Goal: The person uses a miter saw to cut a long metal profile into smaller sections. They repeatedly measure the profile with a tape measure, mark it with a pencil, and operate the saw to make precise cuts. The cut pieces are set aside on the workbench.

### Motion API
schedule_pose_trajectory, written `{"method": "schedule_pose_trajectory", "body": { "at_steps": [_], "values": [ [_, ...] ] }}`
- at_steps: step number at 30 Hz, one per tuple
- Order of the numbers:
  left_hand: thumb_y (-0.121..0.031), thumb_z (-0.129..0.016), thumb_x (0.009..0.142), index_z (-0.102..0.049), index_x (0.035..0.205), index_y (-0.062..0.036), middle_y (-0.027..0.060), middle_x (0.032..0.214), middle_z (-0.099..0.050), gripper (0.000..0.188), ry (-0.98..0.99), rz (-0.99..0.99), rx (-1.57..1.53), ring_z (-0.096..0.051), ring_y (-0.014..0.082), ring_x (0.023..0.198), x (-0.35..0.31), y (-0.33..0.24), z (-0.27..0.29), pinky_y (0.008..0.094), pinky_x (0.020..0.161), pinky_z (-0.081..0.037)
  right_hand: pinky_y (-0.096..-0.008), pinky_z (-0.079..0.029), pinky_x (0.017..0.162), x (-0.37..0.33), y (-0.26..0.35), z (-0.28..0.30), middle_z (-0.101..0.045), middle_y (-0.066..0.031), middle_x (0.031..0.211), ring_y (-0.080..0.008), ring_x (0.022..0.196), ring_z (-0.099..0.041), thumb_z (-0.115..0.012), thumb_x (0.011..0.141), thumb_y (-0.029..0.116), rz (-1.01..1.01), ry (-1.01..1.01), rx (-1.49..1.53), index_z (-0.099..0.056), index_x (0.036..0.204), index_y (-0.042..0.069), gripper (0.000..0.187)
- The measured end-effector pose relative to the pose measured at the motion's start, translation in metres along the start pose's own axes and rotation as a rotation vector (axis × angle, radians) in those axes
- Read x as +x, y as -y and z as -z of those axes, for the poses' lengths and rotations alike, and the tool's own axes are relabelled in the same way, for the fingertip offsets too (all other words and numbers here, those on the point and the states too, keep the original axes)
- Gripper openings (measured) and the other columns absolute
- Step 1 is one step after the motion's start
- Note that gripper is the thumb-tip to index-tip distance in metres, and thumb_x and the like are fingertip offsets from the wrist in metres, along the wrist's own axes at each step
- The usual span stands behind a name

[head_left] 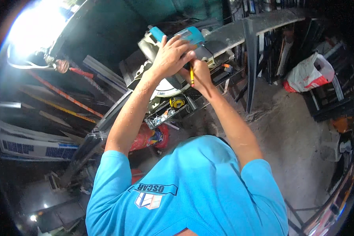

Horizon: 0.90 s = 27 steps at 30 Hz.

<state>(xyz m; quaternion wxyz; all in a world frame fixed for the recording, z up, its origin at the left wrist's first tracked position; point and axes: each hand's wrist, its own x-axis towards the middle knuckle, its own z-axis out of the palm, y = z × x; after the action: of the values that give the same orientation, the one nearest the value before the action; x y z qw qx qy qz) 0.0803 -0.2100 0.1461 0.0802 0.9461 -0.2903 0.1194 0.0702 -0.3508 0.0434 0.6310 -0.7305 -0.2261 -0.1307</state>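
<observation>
In front of me stands a miter saw (192,36) with a blue motor housing and a pale metal base. My left hand (171,57) lies over its near side with the fingers stretched out and the thumb pointing right. Just below and right of it, my right hand (201,74) is closed, its fingertips partly hidden behind the left hand. A yellow pencil (192,75) sticks out of the right hand, pointing down toward me. What lies under both hands on the saw's base is hidden.
Below the saw, a tray (190,114) holds small metal parts and a yellow tape measure (177,103). A dark metal profile (250,67) stands upright at the right. Long strips (63,94) lean at the left. A white and red sack (310,74) lies at the far right.
</observation>
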Motion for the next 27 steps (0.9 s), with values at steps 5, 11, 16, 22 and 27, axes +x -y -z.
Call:
{"method": "schedule_pose_trajectory", "body": {
  "at_steps": [5, 11, 16, 22, 27],
  "values": [
    [-0.036, -0.058, 0.101, -0.073, 0.123, -0.0177, 0.0032, 0.126, -0.067, 0.032, -0.050, -0.083, 0.013, -0.053, 0.0278, 0.128, -0.003, -0.002, 0.002, 0.0551, 0.114, -0.027, -0.0499, -0.054, 0.061, -0.003, 0.007, 0.005, -0.067, -0.0257, 0.071, -0.0453, 0.072, -0.070, -0.081, 0.081, 0.043, 0.019, 0.020, -0.138, -0.062, 0.083, -0.005, 0.052],
    [-0.034, -0.063, 0.099, -0.072, 0.124, -0.0169, 0.0043, 0.117, -0.069, 0.032, -0.020, -0.119, 0.011, -0.057, 0.0277, 0.119, 0.003, -0.003, 0.008, 0.0501, 0.111, -0.029, -0.0504, -0.055, 0.064, -0.004, -0.011, 0.001, -0.068, -0.0283, 0.076, -0.0470, 0.078, -0.070, -0.079, 0.083, 0.040, 0.042, 0.032, -0.131, -0.062, 0.096, -0.008, 0.053],
    [-0.034, -0.066, 0.097, -0.072, 0.123, -0.0165, 0.0057, 0.116, -0.069, 0.033, 0.001, -0.135, -0.036, -0.057, 0.0277, 0.118, 0.002, -0.001, 0.010, 0.0484, 0.110, -0.030, -0.0411, -0.056, 0.077, -0.013, -0.001, 0.012, -0.072, -0.0243, 0.099, -0.0386, 0.095, -0.073, -0.080, 0.085, 0.029, -0.062, 0.125, 0.063, -0.061, 0.116, -0.003, 0.048],
    [-0.033, -0.066, 0.096, -0.073, 0.123, -0.0168, 0.0056, 0.120, -0.068, 0.033, 0.012, -0.147, -0.031, -0.056, 0.0274, 0.119, 0.003, -0.003, 0.013, 0.0474, 0.110, -0.030, -0.0472, -0.056, 0.076, -0.012, 0.006, 0.017, -0.071, -0.0273, 0.096, -0.0444, 0.091, -0.071, -0.078, 0.084, 0.031, -0.036, 0.123, 0.123, -0.060, 0.118, -0.003, 0.052],
    [-0.033, -0.067, 0.096, -0.073, 0.122, -0.0175, 0.0049, 0.122, -0.068, 0.031, 0.011, -0.138, 0.015, -0.055, 0.0270, 0.122, 0.001, -0.003, 0.012, 0.0467, 0.110, -0.030, -0.0464, -0.056, 0.076, -0.011, 0.011, 0.019, -0.071, -0.0273, 0.096, -0.0434, 0.091, -0.071, -0.078, 0.083, 0.032, -0.081, 0.147, 0.068, -0.059, 0.120, -0.003, 0.054]
  ]
}}
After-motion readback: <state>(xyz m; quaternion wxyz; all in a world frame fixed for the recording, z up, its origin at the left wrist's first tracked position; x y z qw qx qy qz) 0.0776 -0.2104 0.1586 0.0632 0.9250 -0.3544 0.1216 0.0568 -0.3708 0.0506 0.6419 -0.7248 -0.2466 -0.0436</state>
